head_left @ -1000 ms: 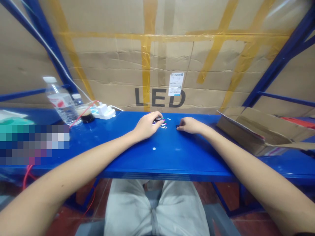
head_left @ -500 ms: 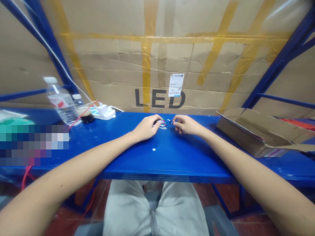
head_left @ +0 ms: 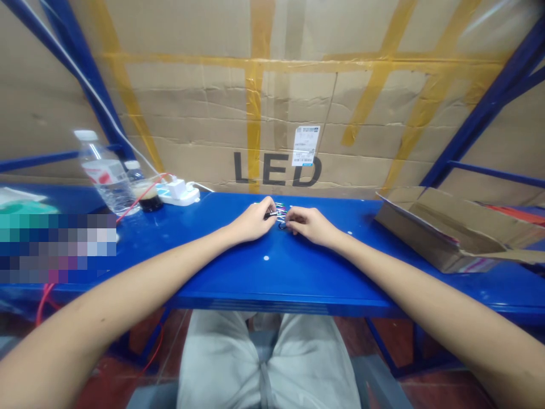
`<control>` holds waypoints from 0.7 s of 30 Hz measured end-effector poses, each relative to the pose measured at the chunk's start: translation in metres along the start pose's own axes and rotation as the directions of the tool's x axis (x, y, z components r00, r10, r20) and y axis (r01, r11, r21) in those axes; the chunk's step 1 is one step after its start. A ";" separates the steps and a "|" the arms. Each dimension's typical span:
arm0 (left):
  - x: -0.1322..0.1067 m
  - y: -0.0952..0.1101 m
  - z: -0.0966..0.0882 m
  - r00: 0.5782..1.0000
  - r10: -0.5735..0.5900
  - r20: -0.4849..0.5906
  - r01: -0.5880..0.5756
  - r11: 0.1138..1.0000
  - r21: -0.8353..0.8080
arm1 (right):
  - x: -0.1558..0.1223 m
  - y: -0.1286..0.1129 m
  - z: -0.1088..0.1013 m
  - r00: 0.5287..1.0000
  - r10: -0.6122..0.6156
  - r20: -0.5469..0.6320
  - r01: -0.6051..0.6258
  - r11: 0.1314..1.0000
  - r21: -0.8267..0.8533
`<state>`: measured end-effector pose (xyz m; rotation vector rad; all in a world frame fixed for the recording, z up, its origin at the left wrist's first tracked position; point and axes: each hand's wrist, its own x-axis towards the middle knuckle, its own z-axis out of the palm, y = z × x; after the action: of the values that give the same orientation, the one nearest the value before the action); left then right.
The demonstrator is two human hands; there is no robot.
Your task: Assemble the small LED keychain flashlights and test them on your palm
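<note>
Both my hands meet at the far middle of the blue table (head_left: 281, 278). My left hand (head_left: 254, 219) is closed, its fingertips pinching a small bunch of coloured clips (head_left: 277, 211) that rests on the table. My right hand (head_left: 307, 224) is closed too, its fingers pinched on a small dark ring-like piece (head_left: 281, 226) right beside the bunch. The two hands nearly touch. The small parts are too tiny to name surely.
A plastic water bottle (head_left: 104, 177), a dark cup (head_left: 147, 197) and a white power strip (head_left: 179, 193) stand at the back left. An open cardboard box (head_left: 447, 227) lies on the right. A taped cardboard wall marked LED (head_left: 276, 169) closes the back. Blue rack posts flank both sides.
My right hand has moved left from the table's middle right to the clip bunch, carrying the small dark piece. My left hand stayed on the bunch.
</note>
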<state>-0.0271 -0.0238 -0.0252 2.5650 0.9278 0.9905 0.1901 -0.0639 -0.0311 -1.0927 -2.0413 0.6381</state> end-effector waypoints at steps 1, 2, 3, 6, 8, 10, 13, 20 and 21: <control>0.000 -0.001 -0.002 1.000 0.014 0.022 -0.014 1.000 -0.001 | 0.000 0.000 0.001 1.000 -0.026 -0.003 0.026 0.999 -0.044; 0.000 -0.001 -0.004 0.999 0.028 0.045 -0.028 1.000 -0.005 | -0.001 0.000 0.002 0.999 -0.053 -0.004 0.053 0.996 -0.079; 0.000 -0.002 -0.006 0.997 0.038 0.067 -0.037 0.999 -0.010 | -0.001 -0.001 0.003 0.997 -0.079 -0.002 0.079 0.992 -0.102; 0.001 -0.002 -0.011 0.994 0.049 0.102 -0.048 0.999 -0.015 | -0.003 0.000 0.004 0.991 -0.137 0.005 0.137 0.982 -0.130; 0.001 -0.002 -0.012 0.992 0.054 0.115 -0.054 0.999 -0.009 | -0.004 0.000 0.004 0.986 -0.165 0.009 0.165 0.974 -0.154; 0.001 -0.001 -0.012 0.990 0.062 0.127 -0.062 0.998 -0.007 | -0.005 0.001 0.004 0.983 -0.185 0.014 0.185 0.965 -0.185; 0.001 0.000 -0.012 0.987 0.085 0.138 -0.083 0.996 -0.018 | -0.006 0.002 0.005 0.978 -0.206 0.023 0.206 0.955 -0.212; 0.001 0.000 -0.010 0.979 0.130 0.157 -0.133 0.991 0.008 | -0.007 0.006 0.005 0.973 -0.230 0.026 0.229 0.946 -0.231; 0.001 -0.001 -0.009 0.978 0.134 0.163 -0.137 0.990 0.011 | -0.007 0.007 0.005 0.973 -0.229 0.029 0.229 0.945 -0.233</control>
<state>-0.0332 -0.0231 -0.0182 2.7095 0.7334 0.7937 0.1920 -0.0666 -0.0414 -0.9627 -2.2451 0.2842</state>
